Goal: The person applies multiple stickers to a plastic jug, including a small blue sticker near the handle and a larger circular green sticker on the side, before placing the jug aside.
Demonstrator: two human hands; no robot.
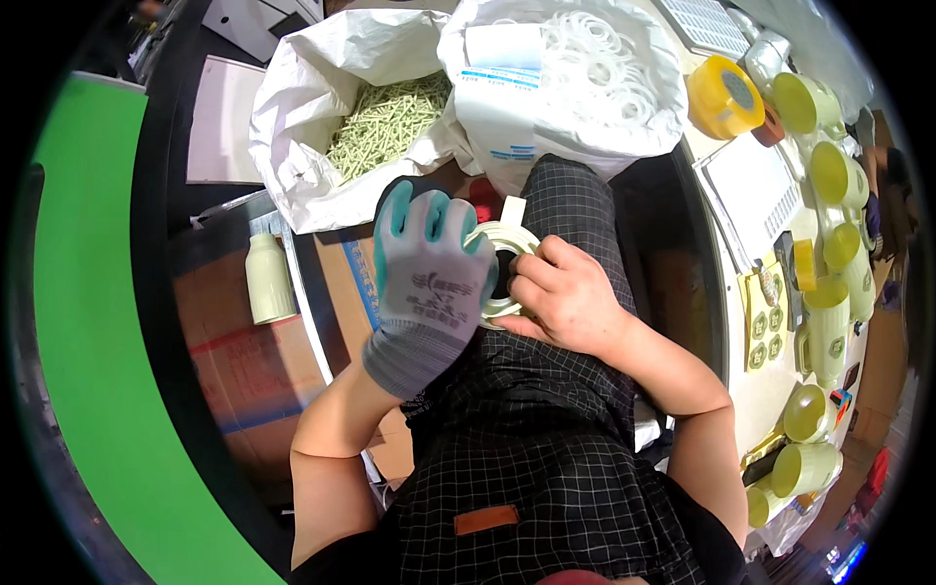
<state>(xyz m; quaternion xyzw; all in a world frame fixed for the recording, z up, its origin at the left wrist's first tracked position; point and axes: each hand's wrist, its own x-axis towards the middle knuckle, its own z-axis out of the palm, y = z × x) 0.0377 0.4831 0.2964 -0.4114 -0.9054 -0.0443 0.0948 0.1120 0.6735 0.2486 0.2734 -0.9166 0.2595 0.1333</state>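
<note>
My left hand [429,268], in a grey-white and teal knit glove, grips the left side of a pale green ring-shaped part [509,232]. A short flat tab sticks up from the part's far edge, and its middle looks dark. My bare right hand [570,297] holds the right side, with curled fingertips at the opening and the thumb along the near rim. Both hands are over my lap. Whether a smaller piece sits between my right fingertips is hidden. Just beyond stand a white sack of small pale green pins [390,122] and a sack of translucent white rings [600,73].
A pale green bottle body [267,280] stands at left by cardboard boxes [244,361]. Farther left runs a green strip [93,292]. On the right-hand table are yellow tape [725,97], papers [751,195], round-label sheets [765,322] and several pale green cups [829,327].
</note>
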